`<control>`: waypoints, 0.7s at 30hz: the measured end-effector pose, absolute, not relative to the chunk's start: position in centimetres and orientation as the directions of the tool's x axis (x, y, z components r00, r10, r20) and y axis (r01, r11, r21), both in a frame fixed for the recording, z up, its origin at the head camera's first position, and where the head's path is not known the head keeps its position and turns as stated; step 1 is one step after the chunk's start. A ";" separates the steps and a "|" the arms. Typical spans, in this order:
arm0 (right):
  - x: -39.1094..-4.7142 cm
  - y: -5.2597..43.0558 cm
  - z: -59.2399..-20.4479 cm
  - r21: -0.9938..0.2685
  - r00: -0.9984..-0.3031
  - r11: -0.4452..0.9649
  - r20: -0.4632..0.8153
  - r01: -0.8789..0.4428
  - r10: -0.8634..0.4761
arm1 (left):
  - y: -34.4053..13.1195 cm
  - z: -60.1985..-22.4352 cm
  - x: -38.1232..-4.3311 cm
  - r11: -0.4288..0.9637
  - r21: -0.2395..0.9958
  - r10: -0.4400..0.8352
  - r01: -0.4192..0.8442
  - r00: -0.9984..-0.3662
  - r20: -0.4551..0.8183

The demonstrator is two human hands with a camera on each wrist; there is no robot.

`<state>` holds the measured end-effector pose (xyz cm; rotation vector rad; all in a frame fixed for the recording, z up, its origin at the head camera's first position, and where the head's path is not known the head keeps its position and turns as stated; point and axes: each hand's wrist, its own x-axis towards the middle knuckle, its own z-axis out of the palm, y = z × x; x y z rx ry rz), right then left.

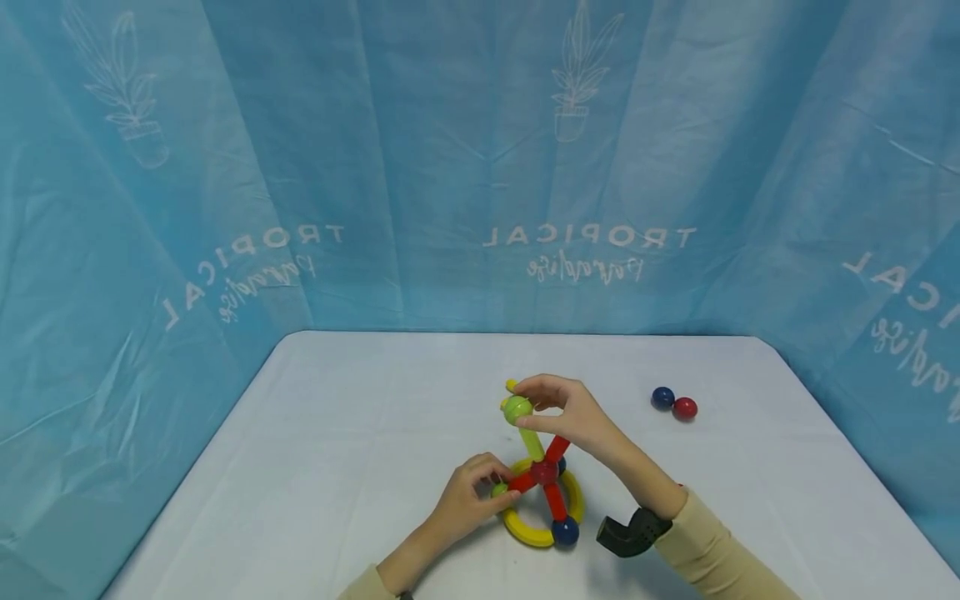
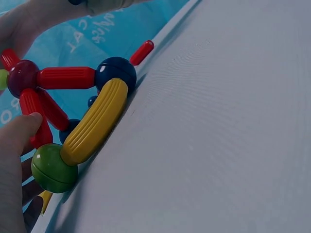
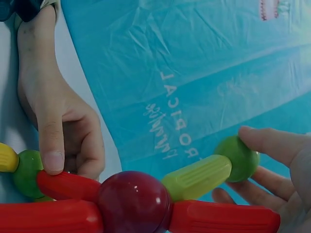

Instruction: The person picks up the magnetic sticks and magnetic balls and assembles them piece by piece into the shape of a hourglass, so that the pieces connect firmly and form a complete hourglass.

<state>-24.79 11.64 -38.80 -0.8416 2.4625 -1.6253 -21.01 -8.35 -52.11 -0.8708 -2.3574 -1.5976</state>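
A toy frame of magnetic sticks and balls stands on the table. Its base is a yellow ring (image 1: 528,534) with green and navy balls (image 1: 565,532). Red sticks (image 1: 554,502) rise from it to a dark red ball (image 3: 135,201). From that ball a lime stick (image 3: 198,177) slants up to a green ball (image 1: 517,409), and another red stick (image 3: 226,216) points outward. My right hand (image 1: 566,410) pinches this upper green ball between thumb and fingers. Low on the frame, my left hand (image 1: 468,497) grips a red stick (image 2: 36,116), its thumb close to the lower green ball (image 2: 54,168).
A navy ball (image 1: 662,398) and a red ball (image 1: 685,409) lie together at the right rear. Yellow pieces (image 1: 511,385) show partly behind my right fingers. A loose red stick (image 2: 142,52) lies past the frame. Blue curtains (image 1: 450,167) surround the white table (image 1: 360,417).
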 end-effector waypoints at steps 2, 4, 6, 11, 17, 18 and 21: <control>-24.7 11.7 -38.9 -0.870 -0.843 0.286 0.229 -0.402 -0.487 | -8.4 -51.8 -21.0 0.248 0.817 0.376 0.520 -0.829 0.414; -24.7 11.8 -38.9 -0.868 -0.837 0.285 0.230 -0.408 -0.497 | -8.4 -51.0 -21.1 0.219 0.841 0.379 0.494 -0.837 0.393; -24.6 11.9 -38.8 -0.868 -0.829 0.276 0.233 -0.413 -0.508 | -8.3 -49.8 -21.4 0.169 0.857 0.391 0.487 -0.831 0.395; -24.8 12.3 -38.7 -0.871 -0.804 0.232 0.258 -0.434 -0.535 | -8.3 -46.1 -22.8 0.056 0.883 0.421 0.466 -0.813 0.403; -25.3 14.6 -38.9 -0.902 -0.887 0.248 0.241 -0.355 -0.394 | -9.0 -43.0 -24.2 0.119 0.902 0.477 0.416 -0.820 0.316; -25.5 15.3 -39.0 -0.904 -0.909 0.270 0.228 -0.331 -0.350 | -9.2 -42.7 -24.4 0.134 0.898 0.494 0.418 -0.814 0.305; -26.1 17.8 -39.9 -0.897 -0.952 0.341 0.215 -0.281 -0.219 | -9.6 -41.5 -24.9 0.164 0.896 0.556 0.412 -0.789 0.261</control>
